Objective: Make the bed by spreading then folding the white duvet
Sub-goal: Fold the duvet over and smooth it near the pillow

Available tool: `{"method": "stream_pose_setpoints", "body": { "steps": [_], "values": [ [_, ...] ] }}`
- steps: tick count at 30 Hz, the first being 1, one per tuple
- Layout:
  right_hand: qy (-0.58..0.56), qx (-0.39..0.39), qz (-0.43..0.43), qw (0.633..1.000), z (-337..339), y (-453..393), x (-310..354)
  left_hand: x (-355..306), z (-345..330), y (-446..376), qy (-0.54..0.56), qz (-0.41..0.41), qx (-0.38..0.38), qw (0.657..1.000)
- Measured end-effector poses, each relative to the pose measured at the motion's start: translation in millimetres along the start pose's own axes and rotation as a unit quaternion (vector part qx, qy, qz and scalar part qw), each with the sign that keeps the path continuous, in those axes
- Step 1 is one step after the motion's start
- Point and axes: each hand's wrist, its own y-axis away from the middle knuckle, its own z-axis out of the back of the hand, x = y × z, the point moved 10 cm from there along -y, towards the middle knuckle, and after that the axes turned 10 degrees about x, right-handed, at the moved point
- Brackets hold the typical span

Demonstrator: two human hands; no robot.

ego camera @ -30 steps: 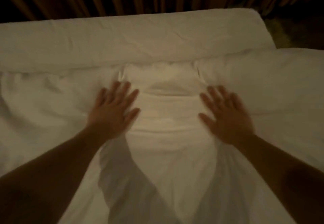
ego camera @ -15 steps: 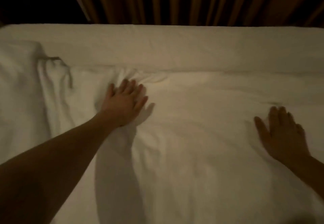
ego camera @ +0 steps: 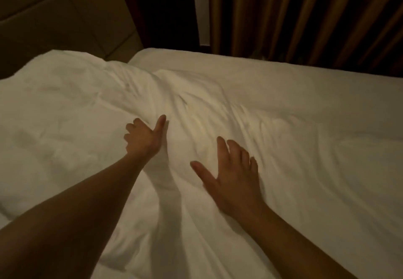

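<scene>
White duvet (ego camera: 250, 115): soft, light, creased; judged best gripped at an edge. Left hand (ego camera: 142, 140) fingers curled into cloth; right hand (ego camera: 234, 178) laid flat, fingers spread.

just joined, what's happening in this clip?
A person is making a bed, working on the white duvet with bare hands. The left hand has its fingers curled into a ridge of fabric near the middle, thumb out, seemingly gripping it. The right hand lies flat and open on the duvet beside it. The cover is spread over the bed but wrinkled, not yet folded. A headboard and curtains stand behind.
</scene>
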Motion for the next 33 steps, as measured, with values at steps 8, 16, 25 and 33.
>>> {"method": "stream_pose_setpoints", "body": {
  "steps": [8, 16, 25, 33],
  "values": [
    [0.049, -0.015, -0.111, 0.993, -68.3, -19.8, -12.6, -3.6, -61.5, -23.6, 0.383, 0.048, 0.143, 0.911],
    [0.005, -0.069, -0.152, 0.986, -61.9, -40.6, -32.6, -19.0, -71.0, -23.1, 0.336, 0.021, 0.119, 0.934],
    [-0.242, -0.092, -0.239, 0.936, -32.4, -81.1, -78.9, 10.6, -70.7, -26.3, 0.354, 0.010, 0.123, 0.927],
    [-0.145, -0.088, -0.166, 0.971, -67.6, -71.2, -20.2, -5.8, -102.1, -2.3, 0.442, 0.047, 0.315, 0.839]
  ]
}}
